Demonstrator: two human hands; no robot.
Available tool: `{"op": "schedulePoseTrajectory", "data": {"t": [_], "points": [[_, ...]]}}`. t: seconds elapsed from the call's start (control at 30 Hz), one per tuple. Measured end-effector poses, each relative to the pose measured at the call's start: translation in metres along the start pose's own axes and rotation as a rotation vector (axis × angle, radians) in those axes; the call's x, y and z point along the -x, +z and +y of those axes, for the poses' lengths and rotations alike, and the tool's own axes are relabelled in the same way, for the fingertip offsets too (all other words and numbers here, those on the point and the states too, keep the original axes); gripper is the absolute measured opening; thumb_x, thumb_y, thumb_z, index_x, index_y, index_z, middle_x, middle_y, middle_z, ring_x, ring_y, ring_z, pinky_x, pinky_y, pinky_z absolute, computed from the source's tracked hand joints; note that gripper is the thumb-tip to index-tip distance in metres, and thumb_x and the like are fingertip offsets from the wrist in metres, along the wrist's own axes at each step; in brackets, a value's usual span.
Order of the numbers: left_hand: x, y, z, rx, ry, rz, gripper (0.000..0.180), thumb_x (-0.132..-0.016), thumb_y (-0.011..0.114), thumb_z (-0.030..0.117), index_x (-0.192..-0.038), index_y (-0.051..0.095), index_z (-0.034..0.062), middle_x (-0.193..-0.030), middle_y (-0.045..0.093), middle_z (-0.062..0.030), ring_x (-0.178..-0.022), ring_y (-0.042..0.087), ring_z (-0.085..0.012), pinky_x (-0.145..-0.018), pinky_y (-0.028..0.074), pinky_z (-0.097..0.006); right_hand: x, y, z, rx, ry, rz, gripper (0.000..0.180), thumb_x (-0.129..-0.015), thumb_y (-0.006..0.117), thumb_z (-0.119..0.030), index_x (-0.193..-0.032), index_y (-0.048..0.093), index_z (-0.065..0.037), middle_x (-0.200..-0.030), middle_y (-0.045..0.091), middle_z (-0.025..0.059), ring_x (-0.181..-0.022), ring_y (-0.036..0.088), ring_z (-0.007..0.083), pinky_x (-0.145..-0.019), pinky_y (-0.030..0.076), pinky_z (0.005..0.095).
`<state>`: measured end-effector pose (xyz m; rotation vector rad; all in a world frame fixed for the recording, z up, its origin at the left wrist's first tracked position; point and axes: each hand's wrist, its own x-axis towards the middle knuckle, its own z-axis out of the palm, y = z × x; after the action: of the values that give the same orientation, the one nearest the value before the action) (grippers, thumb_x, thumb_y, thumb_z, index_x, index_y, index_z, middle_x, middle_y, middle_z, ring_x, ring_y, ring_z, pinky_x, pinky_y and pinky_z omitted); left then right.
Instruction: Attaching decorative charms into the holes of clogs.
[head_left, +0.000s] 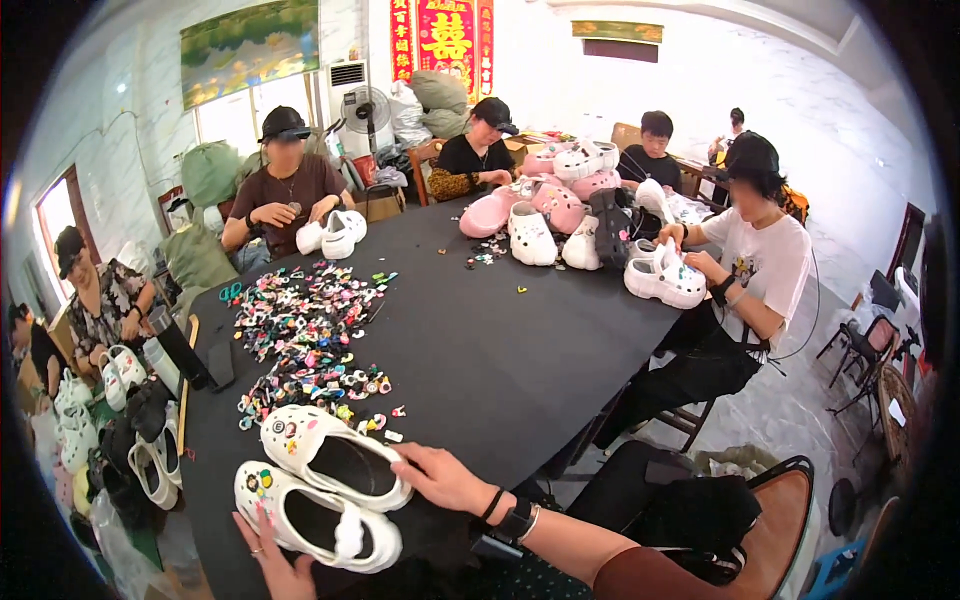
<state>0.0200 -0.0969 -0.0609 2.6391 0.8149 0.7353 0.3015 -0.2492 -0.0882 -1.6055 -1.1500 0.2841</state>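
A pair of white clogs lies side by side at the table's near edge, toes to the left. The far clog (290, 440) and the near clog (275, 505) carry small coloured charms on their toes. My right hand (445, 478) has its fingers over the heel rim of the far clog. Against the outer side of the near clog rests my left hand (275, 560), fingers spread. Just beyond the toes spreads a big heap of small colourful shoe charms (310, 330).
Several people sit around the dark table (470, 340). Pink and white clogs (555, 205) are piled at the far right. A black bottle (180, 350) stands at the left edge, beside more clogs (150, 470). A chair (770, 530) is at my right.
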Motion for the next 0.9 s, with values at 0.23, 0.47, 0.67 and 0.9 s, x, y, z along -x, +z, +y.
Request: {"op": "schedulePoseTrajectory", "data": {"t": [0.23, 0.47, 0.67, 0.9], "points": [[-0.030, -0.043, -0.060, 0.086, -0.057, 0.068, 0.037, -0.088, 0.056, 0.014, -0.122, 0.061, -0.0002, -0.112, 0.066, -0.0246, -0.106, 0.062, -0.0402, -0.091, 0.047, -0.042, 0.033, 0.034, -0.046, 0.029, -0.177, -0.325, 0.049, -0.094, 0.057, -0.034, -0.124, 0.052, 0.004, -0.114, 0.060, 0.0257, -0.102, 0.059, 0.0408, -0.088, 0.047, 0.0443], [-0.045, -0.100, -0.070, 0.035, -0.281, 0.103, 0.028, -0.095, 0.055, 0.016, -0.114, 0.066, -0.0015, -0.106, 0.069, -0.0204, -0.096, 0.066, -0.0323, -0.083, 0.050, -0.039, 0.057, 0.080, -0.077, 0.111, -0.276, -0.372, 0.070, -0.088, 0.062, -0.046, -0.128, 0.044, 0.009, -0.125, 0.051, 0.0305, -0.115, 0.050, 0.0434, -0.098, 0.039, 0.0472], [-0.036, -0.109, -0.011, -0.022, -0.233, 0.064, 0.031, -0.096, 0.056, 0.020, -0.114, 0.064, -0.0035, -0.107, 0.068, -0.0203, -0.096, 0.066, -0.0309, -0.082, 0.050, -0.036, 0.058, 0.102, -0.082, 0.151, -0.434, -0.436, 0.074, -0.090, 0.061, -0.046, -0.131, 0.040, 0.012, -0.125, 0.051, 0.0320, -0.118, 0.047, 0.0442, -0.099, 0.037, 0.0490], [-0.052, -0.059, -0.009, -0.048, -0.114, 0.009, 0.074, -0.063, 0.081, 0.014, -0.126, 0.046, -0.0053, -0.115, 0.049, -0.0250, -0.110, 0.050, -0.0415, -0.095, 0.041, -0.045, 0.057, 0.110, -0.090, 0.207, -0.492, -0.376, 0.058, -0.088, 0.064, -0.033, -0.124, 0.049, 0.010, -0.119, 0.056, 0.0273, -0.114, 0.051, 0.0413, -0.097, 0.040, 0.0478]]}}
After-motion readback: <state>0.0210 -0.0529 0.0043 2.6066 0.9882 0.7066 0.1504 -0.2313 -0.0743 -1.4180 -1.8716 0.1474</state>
